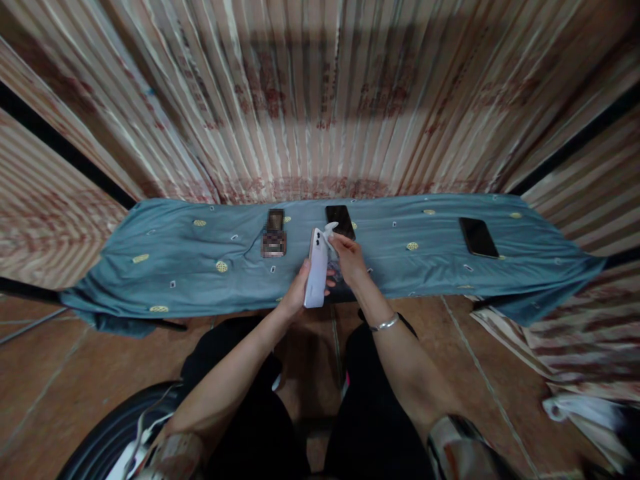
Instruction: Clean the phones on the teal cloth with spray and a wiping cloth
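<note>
My left hand (299, 288) is wrapped round a pale lilac smartphone (316, 277), its back with the camera lenses facing up. The phone is tilted, its top end pointing away from me. In my right hand (349, 257) a crumpled white tissue (330, 230) is pinched between the fingers, close beside the phone's upper right edge. Whether the tissue touches the phone I cannot tell. Just beyond my right hand lies a black phone (339, 219), partly covered by the tissue and fingers.
A blue-green cloth (390, 267) with yellow patterns covers the narrow table. Another dark phone (479, 237) lies at the right, and a blurred-out dark object (274, 235) left of centre. A striped curtain (300, 100) hangs behind, with black poles (65, 147) at the sides.
</note>
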`<control>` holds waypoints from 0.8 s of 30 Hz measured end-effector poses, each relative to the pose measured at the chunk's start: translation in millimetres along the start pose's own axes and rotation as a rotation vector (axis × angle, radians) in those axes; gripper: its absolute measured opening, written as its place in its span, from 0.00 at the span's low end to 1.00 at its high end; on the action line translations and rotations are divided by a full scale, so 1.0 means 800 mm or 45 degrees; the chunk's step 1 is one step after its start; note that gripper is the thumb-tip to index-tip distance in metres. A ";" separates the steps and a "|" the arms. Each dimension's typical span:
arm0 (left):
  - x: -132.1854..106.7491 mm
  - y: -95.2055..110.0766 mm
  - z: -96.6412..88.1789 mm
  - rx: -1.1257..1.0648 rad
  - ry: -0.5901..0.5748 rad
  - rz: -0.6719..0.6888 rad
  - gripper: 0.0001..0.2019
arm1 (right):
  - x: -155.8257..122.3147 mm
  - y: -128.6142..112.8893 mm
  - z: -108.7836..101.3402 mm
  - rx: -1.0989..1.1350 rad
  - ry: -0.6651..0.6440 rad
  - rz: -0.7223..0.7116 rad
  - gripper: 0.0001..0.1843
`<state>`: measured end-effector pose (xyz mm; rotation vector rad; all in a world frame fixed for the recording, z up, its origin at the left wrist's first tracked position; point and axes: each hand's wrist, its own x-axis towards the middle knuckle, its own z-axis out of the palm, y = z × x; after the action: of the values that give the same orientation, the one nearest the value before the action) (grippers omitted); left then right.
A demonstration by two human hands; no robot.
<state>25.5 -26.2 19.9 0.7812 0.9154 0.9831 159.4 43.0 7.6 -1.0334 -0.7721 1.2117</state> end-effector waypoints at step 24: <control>0.011 -0.004 0.004 -0.001 0.177 -0.100 0.27 | -0.029 0.006 -0.004 -0.926 -0.417 -0.802 0.29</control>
<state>31.9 -19.7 16.0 0.6778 1.0580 0.9774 156.1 20.1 3.2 -1.0394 -1.7271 0.5438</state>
